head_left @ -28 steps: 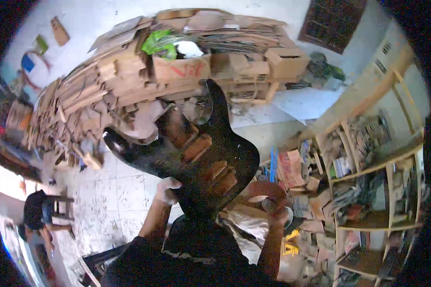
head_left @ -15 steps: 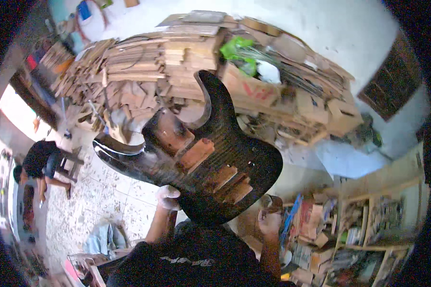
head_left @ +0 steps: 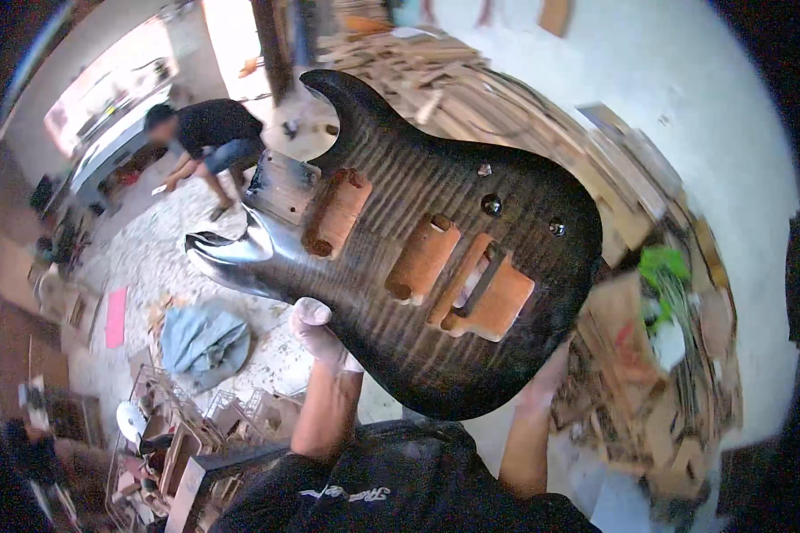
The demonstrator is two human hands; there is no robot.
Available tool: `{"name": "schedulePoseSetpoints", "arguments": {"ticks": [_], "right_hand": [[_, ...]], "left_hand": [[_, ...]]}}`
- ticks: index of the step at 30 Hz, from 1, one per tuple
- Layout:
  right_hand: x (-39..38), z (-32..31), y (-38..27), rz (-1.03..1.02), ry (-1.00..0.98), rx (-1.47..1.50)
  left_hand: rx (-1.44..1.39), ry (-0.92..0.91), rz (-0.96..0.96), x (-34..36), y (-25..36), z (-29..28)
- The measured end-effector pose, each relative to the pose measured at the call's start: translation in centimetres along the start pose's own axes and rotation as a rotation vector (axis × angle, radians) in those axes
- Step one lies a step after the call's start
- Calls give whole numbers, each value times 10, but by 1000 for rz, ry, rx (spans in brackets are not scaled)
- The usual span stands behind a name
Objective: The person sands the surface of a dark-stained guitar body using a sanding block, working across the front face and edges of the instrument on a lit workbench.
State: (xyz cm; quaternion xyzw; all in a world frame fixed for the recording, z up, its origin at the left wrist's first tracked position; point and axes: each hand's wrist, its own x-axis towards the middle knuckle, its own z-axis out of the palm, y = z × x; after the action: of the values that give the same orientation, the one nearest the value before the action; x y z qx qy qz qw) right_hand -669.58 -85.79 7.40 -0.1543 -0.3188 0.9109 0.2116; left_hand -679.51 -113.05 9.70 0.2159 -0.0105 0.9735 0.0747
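Turned dark, stripe-grained wooden guitar body (head_left: 364, 284) more face-on since the earlier frame, gripping its edge in dusty left hand (head_left: 324, 334), with pale right hand (head_left: 548, 384) too hidden to tell, colour apparently done, orange-brown rectangular cavities (head_left: 425, 256) beyond left fingers lacking fittings.

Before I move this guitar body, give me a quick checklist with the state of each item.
1. Left hand on the guitar body's edge: ok.
2. Right hand's grip: cannot tell, fingers hidden behind the body.
3. Cut-out cavities in view: ok.
4. Crouching person apart from the body: ok, farther back on the left.
5. Floor free of clutter: not ok, a blue-grey cloth lies there.
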Motion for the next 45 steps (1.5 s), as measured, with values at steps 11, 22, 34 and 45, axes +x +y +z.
{"name": "schedulePoseSetpoints", "arguments": {"ticks": [11,22,34,45], "right_hand": [[219,107,127,404,-531,48],[283,230,385,1226,-376,-296],[254,353,682,1481,-679,-932],[198,555,908,1684,-856,-780]], "left_hand": [[108,-92,412,74,87,-44],[377,548,941,23,199,-117],[361,794,1318,31,390,-191],[502,763,1418,85,630,-221]]}}
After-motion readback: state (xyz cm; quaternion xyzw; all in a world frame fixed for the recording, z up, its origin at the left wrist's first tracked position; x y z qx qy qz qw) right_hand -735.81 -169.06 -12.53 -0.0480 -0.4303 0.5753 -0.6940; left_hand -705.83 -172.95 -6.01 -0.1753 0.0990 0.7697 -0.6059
